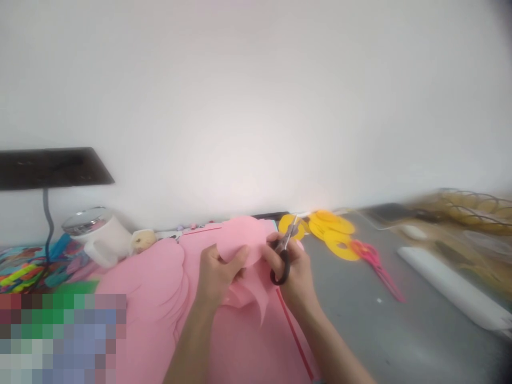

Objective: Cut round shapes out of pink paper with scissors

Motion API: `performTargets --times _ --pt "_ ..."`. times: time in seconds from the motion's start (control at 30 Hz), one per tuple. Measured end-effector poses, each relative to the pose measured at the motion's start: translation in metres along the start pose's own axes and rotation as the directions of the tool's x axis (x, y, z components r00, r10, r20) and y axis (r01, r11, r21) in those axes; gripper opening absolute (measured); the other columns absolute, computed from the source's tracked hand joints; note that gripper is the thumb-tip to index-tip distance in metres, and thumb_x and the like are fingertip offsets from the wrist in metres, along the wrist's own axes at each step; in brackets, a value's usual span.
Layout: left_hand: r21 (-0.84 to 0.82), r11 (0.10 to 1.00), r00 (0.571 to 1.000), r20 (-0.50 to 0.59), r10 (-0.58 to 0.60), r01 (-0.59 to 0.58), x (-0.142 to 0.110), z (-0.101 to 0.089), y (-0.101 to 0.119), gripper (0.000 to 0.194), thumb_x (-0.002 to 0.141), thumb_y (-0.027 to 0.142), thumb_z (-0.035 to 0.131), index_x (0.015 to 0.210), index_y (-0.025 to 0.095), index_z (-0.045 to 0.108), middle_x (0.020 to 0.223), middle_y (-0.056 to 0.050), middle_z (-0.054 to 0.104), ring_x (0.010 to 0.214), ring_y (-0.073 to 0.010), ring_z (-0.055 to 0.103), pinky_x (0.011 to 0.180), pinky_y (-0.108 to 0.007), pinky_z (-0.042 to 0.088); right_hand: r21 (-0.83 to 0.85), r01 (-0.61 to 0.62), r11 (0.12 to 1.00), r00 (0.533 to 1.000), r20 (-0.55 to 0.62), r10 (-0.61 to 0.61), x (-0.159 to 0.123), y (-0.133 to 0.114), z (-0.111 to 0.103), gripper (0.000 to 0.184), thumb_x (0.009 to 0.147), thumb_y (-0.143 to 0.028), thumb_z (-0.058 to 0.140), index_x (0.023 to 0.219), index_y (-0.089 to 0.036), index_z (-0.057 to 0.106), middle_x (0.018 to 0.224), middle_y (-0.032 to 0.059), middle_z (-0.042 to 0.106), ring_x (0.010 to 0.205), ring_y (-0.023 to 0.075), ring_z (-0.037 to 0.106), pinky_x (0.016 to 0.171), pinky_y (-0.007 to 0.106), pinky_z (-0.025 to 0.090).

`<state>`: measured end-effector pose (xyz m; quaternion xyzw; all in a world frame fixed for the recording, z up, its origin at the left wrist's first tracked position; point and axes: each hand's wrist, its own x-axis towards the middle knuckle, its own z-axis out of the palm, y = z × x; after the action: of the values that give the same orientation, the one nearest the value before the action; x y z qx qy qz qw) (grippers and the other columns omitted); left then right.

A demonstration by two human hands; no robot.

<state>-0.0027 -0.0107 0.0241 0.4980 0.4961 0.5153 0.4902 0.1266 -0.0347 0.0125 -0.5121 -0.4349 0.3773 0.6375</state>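
A pink paper cutout [246, 229] with a rounded edge is pinched by my left hand [222, 266], thumb on top. My right hand [292, 266] has black-handled scissors [285, 261] in its fingers, their blades pointing up and away from the paper. The fingertips of that hand also meet the cutout's right side. Below both hands hangs a curled pink paper strip [260, 298]. Under them lies a large pink sheet [240, 346] with red lines. To the left, scalloped pink paper pieces [148, 277] overlap in a stack.
Yellow paper rings [330, 229] and pink scissors [378, 269] lie right on the grey table [352, 320]. Farther right is a white roll-like object [452, 285]. A white mug [106, 240] with a shiny lid stands left, near a cable [48, 218] and colourful pieces [24, 272].
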Motion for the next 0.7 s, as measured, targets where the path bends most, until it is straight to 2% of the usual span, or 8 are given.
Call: performTargets --times 0.1,0.2,0.4,0.6,0.7 --pt "-0.049 0.998 1.000 0.009 -0.030 0.030 -0.0003 0.0025 -0.0010 0.030 0.063 0.034 0.074 0.048 0.014 0.056 0.040 0.000 0.052 0.038 -0.0104 0.045 0.038 -0.022 0.034 -0.005 0.003 1.000 1.000 -0.017 -0.003 -0.0006 -0.0012 -0.0004 0.025 0.073 -0.041 0.071 0.084 -0.021 0.059 0.070 -0.0024 0.049 0.049 0.0093 0.039 0.040 0.022 0.030" --pt "-0.082 0.996 0.999 0.020 -0.039 0.040 0.0006 0.0035 -0.0015 0.029 0.065 0.033 0.073 0.048 0.013 0.058 0.040 -0.001 0.053 0.038 -0.0112 0.046 0.039 -0.023 0.035 0.007 0.007 1.000 1.000 0.000 -0.007 -0.0021 -0.0012 0.0017 0.023 0.073 -0.038 0.071 0.081 -0.021 0.057 0.065 -0.0043 0.046 0.047 0.0079 0.034 0.041 0.022 0.028" --pt "-0.145 0.989 1.000 0.006 0.017 -0.016 0.0041 0.0015 -0.0031 0.028 0.065 0.027 0.072 0.046 0.014 0.057 0.039 0.000 0.052 0.037 -0.0101 0.044 0.038 -0.024 0.033 0.038 0.009 0.999 0.992 0.124 -0.014 -0.0037 0.0012 0.0051 0.025 0.075 -0.036 0.070 0.070 -0.020 0.051 0.058 -0.0056 0.044 0.047 0.0084 0.035 0.043 0.022 0.029" --pt "-0.070 0.998 0.996 0.088 -0.002 0.008 -0.0006 0.0067 -0.0010 0.034 0.070 0.035 0.070 0.045 0.014 0.058 0.041 -0.002 0.053 0.039 -0.0107 0.047 0.039 -0.023 0.034 -0.001 0.038 0.999 0.999 0.038 -0.038 -0.0023 -0.0017 0.0037 0.022 0.074 -0.035 0.072 0.071 -0.020 0.055 0.061 -0.0040 0.047 0.051 0.0102 0.040 0.047 0.023 0.037" --pt "-0.079 0.997 1.000 0.017 0.021 -0.019 -0.0025 0.0102 -0.0004 0.041 0.073 0.038 0.067 0.041 0.015 0.054 0.037 0.000 0.049 0.036 -0.0095 0.044 0.037 -0.023 0.032 0.039 0.012 0.999 0.986 0.164 -0.018 -0.0015 -0.0035 0.0041 0.025 0.072 -0.036 0.074 0.068 -0.021 0.054 0.059 -0.0035 0.050 0.052 0.0121 0.046 0.051 0.024 0.041"
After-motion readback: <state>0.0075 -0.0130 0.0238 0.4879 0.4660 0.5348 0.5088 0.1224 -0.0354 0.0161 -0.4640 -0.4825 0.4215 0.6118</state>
